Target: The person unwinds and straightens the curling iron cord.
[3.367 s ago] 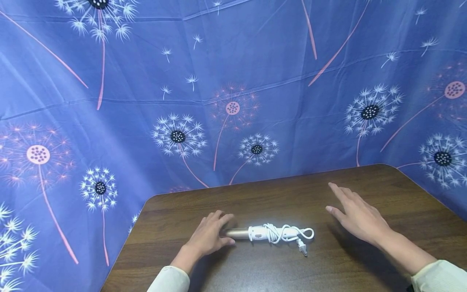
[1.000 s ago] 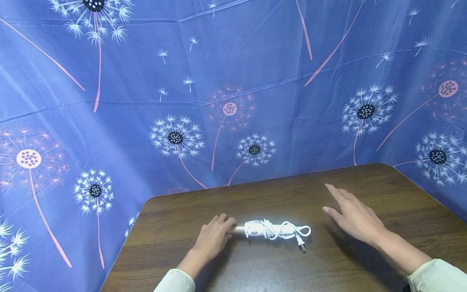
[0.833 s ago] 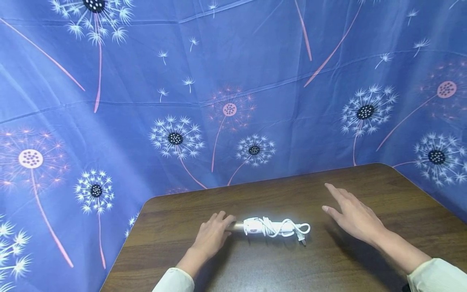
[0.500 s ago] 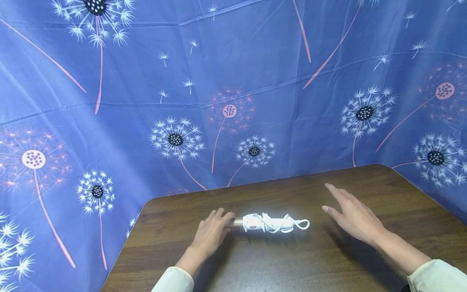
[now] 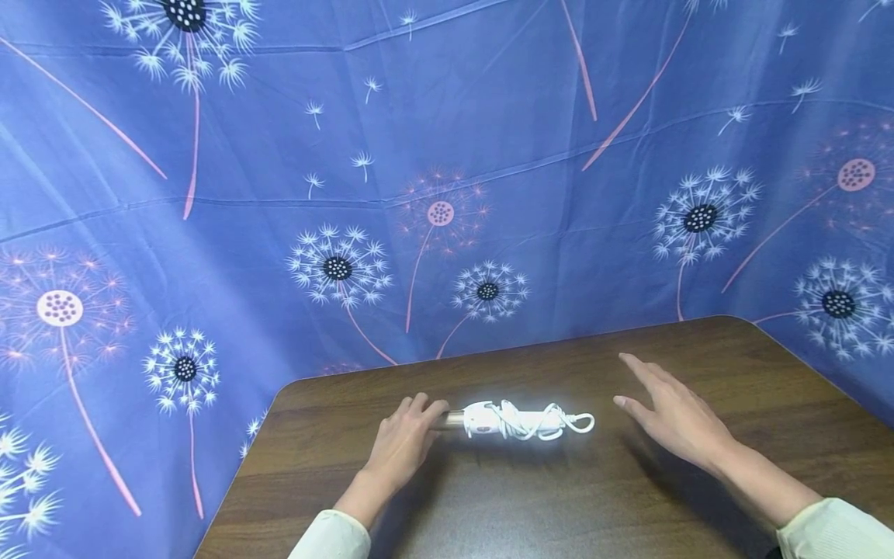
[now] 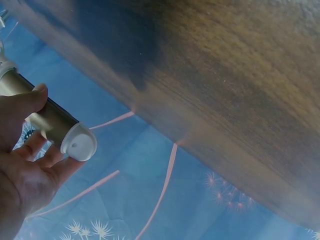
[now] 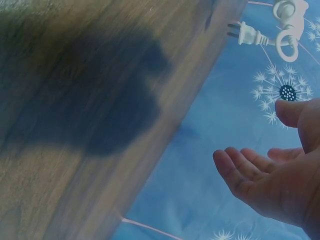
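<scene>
A curling iron (image 5: 517, 421) with a white handle and a gold barrel is held off the table, its white cord wound around the handle. My left hand (image 5: 401, 439) grips it by the barrel. In the left wrist view the thumb lies on one side of the barrel (image 6: 55, 120) and the fingers on the other, near the white end cap (image 6: 80, 142). A two-pin plug (image 7: 246, 34) hangs from the cord in the right wrist view. To the right, my right hand (image 5: 680, 419) hovers over the table with fingers extended, holding nothing.
Under both hands lies a brown wood-grain table (image 5: 531, 505) with rounded far corners. A blue cloth (image 5: 545, 194) printed with dandelions hangs behind it and along its sides.
My left hand has taken hold of the curling iron's barrel and lifted it from the table, moving it slightly away from me. My right hand has stayed nearly still.
</scene>
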`<state>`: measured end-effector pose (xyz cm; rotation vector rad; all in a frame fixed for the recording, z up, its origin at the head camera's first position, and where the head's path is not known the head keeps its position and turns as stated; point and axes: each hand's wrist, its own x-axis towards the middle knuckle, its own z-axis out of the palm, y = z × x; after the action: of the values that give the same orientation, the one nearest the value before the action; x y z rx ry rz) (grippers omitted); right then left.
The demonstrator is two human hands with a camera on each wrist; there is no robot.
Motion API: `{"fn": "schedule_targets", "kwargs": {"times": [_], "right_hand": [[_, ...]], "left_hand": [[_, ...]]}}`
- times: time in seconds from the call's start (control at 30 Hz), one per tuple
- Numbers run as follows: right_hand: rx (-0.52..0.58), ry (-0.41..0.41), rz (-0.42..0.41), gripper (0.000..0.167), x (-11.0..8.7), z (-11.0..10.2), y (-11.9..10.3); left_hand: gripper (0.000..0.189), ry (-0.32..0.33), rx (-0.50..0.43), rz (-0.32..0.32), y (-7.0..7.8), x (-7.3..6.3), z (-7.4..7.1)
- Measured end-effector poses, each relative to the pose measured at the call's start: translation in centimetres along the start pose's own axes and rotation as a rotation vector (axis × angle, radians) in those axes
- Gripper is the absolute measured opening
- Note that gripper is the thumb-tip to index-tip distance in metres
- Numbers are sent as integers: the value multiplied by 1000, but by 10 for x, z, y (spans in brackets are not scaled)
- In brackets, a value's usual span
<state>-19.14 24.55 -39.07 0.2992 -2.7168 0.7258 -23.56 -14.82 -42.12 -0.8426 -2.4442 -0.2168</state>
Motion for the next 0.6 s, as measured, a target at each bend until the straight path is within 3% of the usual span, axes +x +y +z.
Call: {"fn": "schedule_targets", "kwargs": {"times": [0.6], "right_hand": [[45, 29, -62, 69, 4, 10, -4]], "left_hand": [[54, 54, 2, 21, 0, 2, -4]]}}
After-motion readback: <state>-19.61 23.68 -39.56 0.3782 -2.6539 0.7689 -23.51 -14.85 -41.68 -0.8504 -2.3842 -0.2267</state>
